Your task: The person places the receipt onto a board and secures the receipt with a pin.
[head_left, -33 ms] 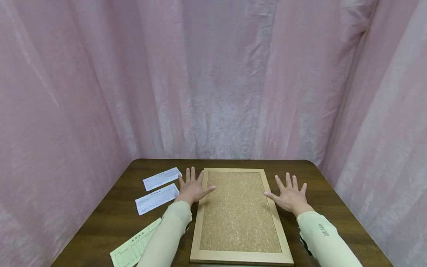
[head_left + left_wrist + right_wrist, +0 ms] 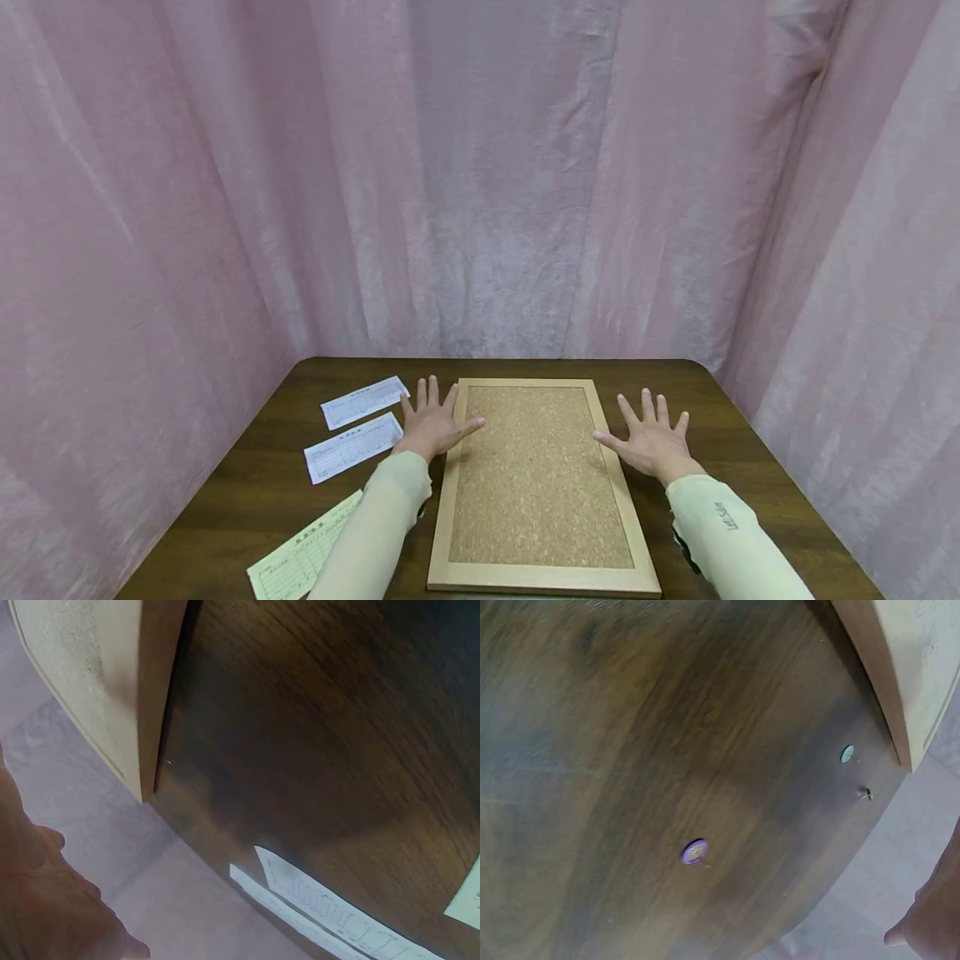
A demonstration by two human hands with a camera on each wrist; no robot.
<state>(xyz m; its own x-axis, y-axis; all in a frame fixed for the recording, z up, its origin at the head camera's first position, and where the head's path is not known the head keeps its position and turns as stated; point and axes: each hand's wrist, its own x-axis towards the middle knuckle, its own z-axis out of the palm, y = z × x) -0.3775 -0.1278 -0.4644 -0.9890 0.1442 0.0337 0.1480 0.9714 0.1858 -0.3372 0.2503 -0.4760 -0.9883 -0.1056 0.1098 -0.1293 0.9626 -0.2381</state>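
Observation:
A cork board (image 2: 536, 475) in a light wooden frame lies flat on the dark wooden table (image 2: 720, 400). My left hand (image 2: 431, 425) is spread flat with straight fingers at the board's left edge, its thumb over the frame. My right hand (image 2: 651, 437) is spread the same way just right of the board, thumb at the frame's edge. Neither hand holds anything. The left wrist view shows the board's frame (image 2: 154, 682) and part of my left hand (image 2: 45, 900). The right wrist view shows the frame (image 2: 885, 667) beside bare table.
Two white printed slips (image 2: 363, 402) (image 2: 352, 446) lie left of my left hand, a pale green slip (image 2: 307, 554) nearer the front edge. A purple pushpin (image 2: 695, 851), a teal pushpin (image 2: 847, 754) and a small metal pin (image 2: 865, 793) lie right of the board. Pink curtains surround the table.

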